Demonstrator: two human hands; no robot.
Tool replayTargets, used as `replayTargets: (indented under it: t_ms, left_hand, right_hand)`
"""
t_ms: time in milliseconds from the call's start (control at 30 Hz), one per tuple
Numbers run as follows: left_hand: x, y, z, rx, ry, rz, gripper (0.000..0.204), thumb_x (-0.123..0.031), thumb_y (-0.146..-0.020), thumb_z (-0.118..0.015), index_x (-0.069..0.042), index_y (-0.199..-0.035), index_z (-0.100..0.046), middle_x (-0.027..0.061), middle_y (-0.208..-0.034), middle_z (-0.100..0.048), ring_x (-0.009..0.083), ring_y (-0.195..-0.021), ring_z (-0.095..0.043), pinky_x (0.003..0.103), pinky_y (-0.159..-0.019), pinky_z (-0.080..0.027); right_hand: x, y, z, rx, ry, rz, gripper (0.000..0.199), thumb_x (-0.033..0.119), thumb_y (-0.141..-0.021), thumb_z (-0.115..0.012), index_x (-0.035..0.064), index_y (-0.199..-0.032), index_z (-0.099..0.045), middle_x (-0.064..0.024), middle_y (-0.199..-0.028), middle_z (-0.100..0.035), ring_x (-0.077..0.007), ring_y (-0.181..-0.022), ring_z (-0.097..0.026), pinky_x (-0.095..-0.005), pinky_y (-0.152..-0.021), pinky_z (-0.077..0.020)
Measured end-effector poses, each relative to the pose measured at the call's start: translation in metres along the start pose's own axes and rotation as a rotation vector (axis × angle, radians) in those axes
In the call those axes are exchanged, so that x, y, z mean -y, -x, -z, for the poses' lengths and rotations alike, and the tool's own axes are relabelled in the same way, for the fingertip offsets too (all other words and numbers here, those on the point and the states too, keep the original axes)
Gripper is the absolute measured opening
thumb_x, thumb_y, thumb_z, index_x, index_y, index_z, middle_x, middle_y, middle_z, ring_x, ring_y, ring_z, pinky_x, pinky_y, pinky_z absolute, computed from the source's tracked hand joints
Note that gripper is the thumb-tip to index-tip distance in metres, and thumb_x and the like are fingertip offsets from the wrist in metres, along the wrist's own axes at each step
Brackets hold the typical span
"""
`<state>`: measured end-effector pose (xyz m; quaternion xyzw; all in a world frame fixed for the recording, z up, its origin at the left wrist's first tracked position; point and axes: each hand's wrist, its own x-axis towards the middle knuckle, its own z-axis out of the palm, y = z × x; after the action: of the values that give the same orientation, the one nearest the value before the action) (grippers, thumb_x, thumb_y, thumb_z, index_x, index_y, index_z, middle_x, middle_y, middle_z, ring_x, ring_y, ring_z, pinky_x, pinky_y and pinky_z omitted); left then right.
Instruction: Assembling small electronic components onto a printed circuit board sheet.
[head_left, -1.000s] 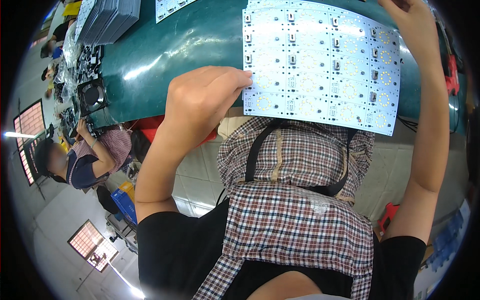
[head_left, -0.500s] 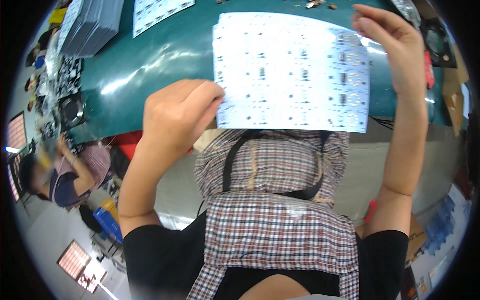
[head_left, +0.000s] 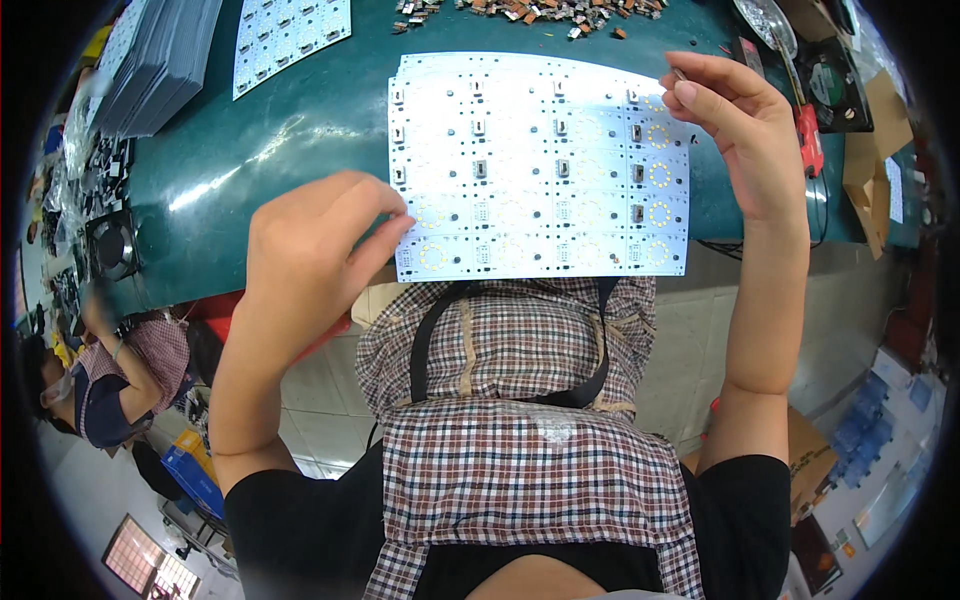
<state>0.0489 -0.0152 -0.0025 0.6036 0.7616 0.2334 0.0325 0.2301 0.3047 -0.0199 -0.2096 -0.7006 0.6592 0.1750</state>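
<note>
A white circuit board panel (head_left: 515, 215) lies near the table's front edge, on top of another sheet. Small slide switches (head_left: 480, 170) stand on it in rows, with rings of yellow dots along its right and lower parts. My left hand (head_left: 325, 235) is at the panel's left edge, thumb and forefinger pinched together; whatever is between them is hidden. Just above the panel's upper right corner, my right hand (head_left: 740, 125) pinches a small dark component (head_left: 680, 75) between thumb and fingers.
Loose small components (head_left: 560, 12) lie in a pile at the far edge. A tall stack of panels (head_left: 165, 75) and another panel (head_left: 290, 40) sit far left. On the right are a red-handled tool (head_left: 808, 140), a fan (head_left: 828, 85) and a cardboard box (head_left: 870, 165). A co-worker (head_left: 120, 380) sits left.
The whole view has shifted, so the panel and both hands appear farther left and lower, and more of the component pile shows. Glare on the panel has lessened. Both hands remain pinched.
</note>
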Motion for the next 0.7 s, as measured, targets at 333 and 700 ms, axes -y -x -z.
replayTargets:
  t_ms: [333,700]
  left_hand:
    - [0.069,-0.098,-0.011,-0.113,-0.106,0.25,0.01,-0.011,-0.086,-0.076,-0.005,-0.095,-0.076,0.0125,-0.09,-0.075,0.0271,-0.08,-0.073,0.035,-0.074,-0.058]
    - [0.113,-0.131,-0.049,-0.068,-0.235,0.209,0.013,-0.02,-0.085,-0.075,-0.008,-0.088,-0.076,0.0136,-0.09,-0.068,0.0339,-0.091,-0.068,0.044,-0.082,-0.054]
  right_hand:
    - [0.017,0.025,-0.016,0.0,0.131,-0.05,0.029,-0.001,-0.086,-0.078,-0.0054,-0.114,-0.071,-0.0091,-0.101,-0.075,-0.0119,-0.091,-0.071,-0.0242,-0.082,-0.0559]
    - [0.031,0.071,-0.04,0.054,0.393,-0.01,0.028,-0.009,-0.085,-0.075,-0.0065,-0.113,-0.072,-0.0084,-0.103,-0.073,-0.0116,-0.089,-0.07,-0.0232,-0.081,-0.0565]
